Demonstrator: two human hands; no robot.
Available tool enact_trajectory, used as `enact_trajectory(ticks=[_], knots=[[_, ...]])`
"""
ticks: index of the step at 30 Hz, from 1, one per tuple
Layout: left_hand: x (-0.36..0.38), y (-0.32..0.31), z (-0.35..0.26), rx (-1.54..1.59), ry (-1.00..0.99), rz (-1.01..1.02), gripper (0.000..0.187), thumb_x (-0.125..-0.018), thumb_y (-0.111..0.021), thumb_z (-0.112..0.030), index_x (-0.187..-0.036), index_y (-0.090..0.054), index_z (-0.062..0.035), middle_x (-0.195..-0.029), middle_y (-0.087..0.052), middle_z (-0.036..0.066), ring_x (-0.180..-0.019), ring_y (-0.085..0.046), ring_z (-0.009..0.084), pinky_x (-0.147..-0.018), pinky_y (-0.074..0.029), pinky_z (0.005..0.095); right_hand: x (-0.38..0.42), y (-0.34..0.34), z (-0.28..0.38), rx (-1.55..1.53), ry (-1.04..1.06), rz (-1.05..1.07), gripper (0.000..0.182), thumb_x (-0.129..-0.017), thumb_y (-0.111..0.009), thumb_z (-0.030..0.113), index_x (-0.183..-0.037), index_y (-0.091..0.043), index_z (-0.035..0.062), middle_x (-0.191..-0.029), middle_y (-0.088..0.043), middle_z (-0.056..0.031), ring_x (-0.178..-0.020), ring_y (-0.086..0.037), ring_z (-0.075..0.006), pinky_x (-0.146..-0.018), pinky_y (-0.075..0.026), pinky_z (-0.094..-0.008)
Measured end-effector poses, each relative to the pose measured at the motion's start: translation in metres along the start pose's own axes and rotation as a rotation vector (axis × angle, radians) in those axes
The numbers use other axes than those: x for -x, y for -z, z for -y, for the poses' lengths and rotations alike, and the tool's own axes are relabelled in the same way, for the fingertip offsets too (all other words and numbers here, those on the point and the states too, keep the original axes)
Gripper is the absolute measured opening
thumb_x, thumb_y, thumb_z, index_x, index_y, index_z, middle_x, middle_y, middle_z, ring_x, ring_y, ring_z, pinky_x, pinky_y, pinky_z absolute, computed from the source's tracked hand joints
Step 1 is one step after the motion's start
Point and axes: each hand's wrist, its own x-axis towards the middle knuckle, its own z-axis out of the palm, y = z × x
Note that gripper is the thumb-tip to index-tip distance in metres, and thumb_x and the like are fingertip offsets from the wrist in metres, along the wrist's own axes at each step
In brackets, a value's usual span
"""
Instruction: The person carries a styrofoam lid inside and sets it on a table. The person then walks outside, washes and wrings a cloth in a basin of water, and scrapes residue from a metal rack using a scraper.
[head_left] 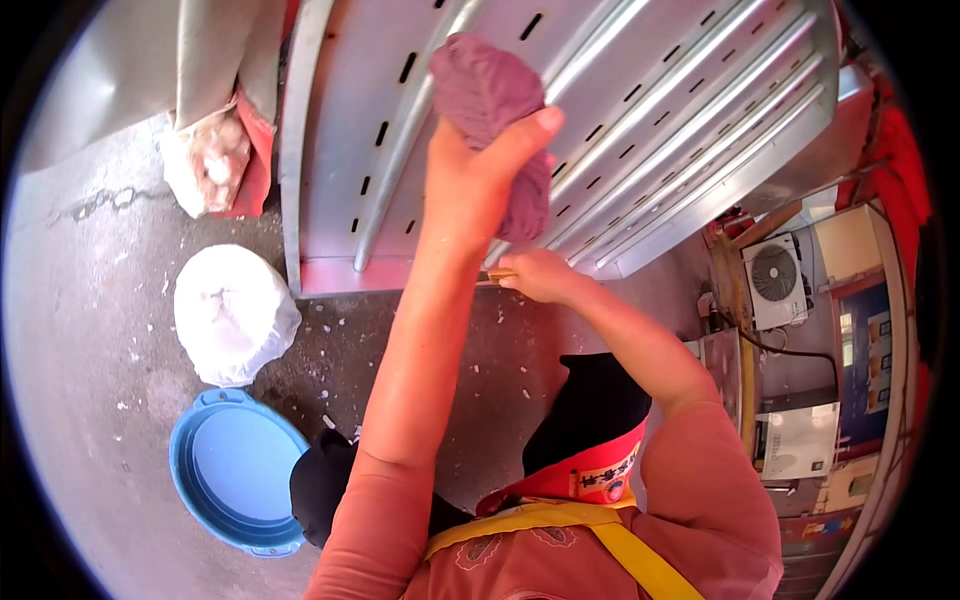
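Observation:
My left hand (470, 180) grips a bunched purple cloth (487, 85), its thumb pressed across the fabric. The cloth lies over a slotted metal panel (620, 125) with long raised tubes, and one end hangs below the thumb. Lower and to the right, my right hand (540, 275) is closed near the panel's front edge. A thin tan piece (500, 273) sticks out from its fingers; what the rest of it is, I cannot tell.
On the floor at left stand a blue basin (185, 455), a white bag-covered container (235, 315) and a bag of pale round items (210, 165). A fan unit (775, 272) is off to the right. White scraps dot the floor.

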Motion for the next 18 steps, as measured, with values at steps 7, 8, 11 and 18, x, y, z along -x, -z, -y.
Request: enact_trajectory(ticks=[7, 8, 11, 18], knots=[[-0.017, -0.016, 0.083, -0.281, -0.001, -0.145, 0.033, -0.081, -0.069, -0.021, -0.103, -0.056, 0.0006, -0.088, -0.062, 0.011, -0.07, -0.063, 0.0204, -0.063, -0.053, 0.0321, 0.058, 0.025, -0.122, -0.596, 0.083, -0.105, 0.024, -0.088, -0.06, 0.027, -0.101, -0.061, 0.007, -0.082, -0.064, -0.0096, -0.065, -0.058, -0.0194, -0.061, -0.047, -0.0328], [-0.019, -0.021, 0.099, -0.329, -0.006, -0.146, 0.033, -0.081, -0.069, -0.02, -0.103, -0.056, 0.0006, -0.088, -0.062, 0.01, -0.07, -0.063, 0.02, -0.063, -0.053, 0.0323, 0.067, 0.028, -0.148, -0.714, 0.073, -0.106, 0.024, -0.089, -0.059, 0.026, -0.101, -0.061, 0.0058, -0.08, -0.063, -0.0077, -0.062, -0.056, -0.0159, -0.059, -0.046, -0.0303], [-0.02, -0.036, 0.143, -0.508, -0.018, -0.12, 0.03, -0.081, -0.07, -0.017, -0.101, -0.056, 0.0001, -0.086, -0.062, 0.008, -0.07, -0.062, 0.018, -0.063, -0.051, 0.0313, 0.099, 0.039, -0.215, -0.986, 0.119, -0.193, 0.021, -0.092, -0.057, 0.022, -0.098, -0.059, 0.0017, -0.076, -0.06, -0.0029, -0.062, -0.053, -0.0087, -0.056, -0.043, -0.0258], [-0.029, -0.097, 0.223, -1.026, -0.161, 0.045, 0.058, -0.074, -0.078, -0.017, -0.12, -0.048, 0.0004, -0.111, -0.058, 0.01, -0.098, -0.058, 0.0179, -0.089, -0.045, 0.0301, 0.077, 0.036, -0.334, -1.704, 0.592, -0.622, 0.02, -0.093, -0.053, 0.012, -0.11, -0.048, 0.0025, -0.082, -0.06, -0.0085, -0.059, -0.052, -0.0122, -0.051, -0.042, -0.0262]])
